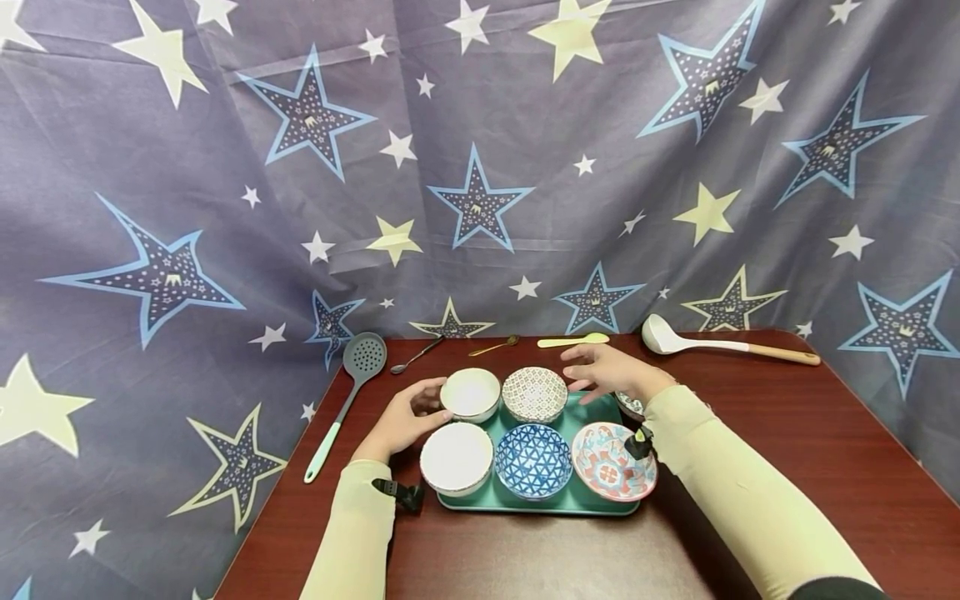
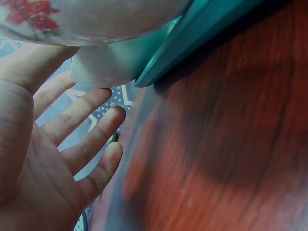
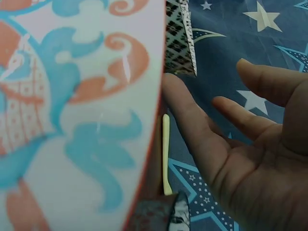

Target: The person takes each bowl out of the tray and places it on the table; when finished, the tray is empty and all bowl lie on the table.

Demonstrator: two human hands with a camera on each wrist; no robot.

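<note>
My left hand (image 1: 401,419) is at the left side of a small cream bowl (image 1: 470,393), its thumb near the front rim. In the left wrist view its fingers (image 2: 96,137) are spread and loosely bent beside that bowl. My right hand (image 1: 611,371) hovers with spread fingers over the back right of a green tray (image 1: 592,410), holding nothing, just right of a brown-patterned bowl (image 1: 535,394). Also on the tray are a white bowl (image 1: 457,458) with red flowers outside, a blue triangle-patterned bowl (image 1: 533,461) and a red-and-blue floral bowl (image 1: 607,467).
A dark-patterned bowl (image 1: 632,405) sits right of the tray, partly hidden by the right arm. Around the wooden table (image 1: 540,558) lie a grey slotted skimmer (image 1: 365,357), small spoons (image 1: 495,346), a yellow-green spoon (image 1: 573,341) and a white ladle (image 1: 663,335). A starry curtain (image 1: 480,117) hangs behind.
</note>
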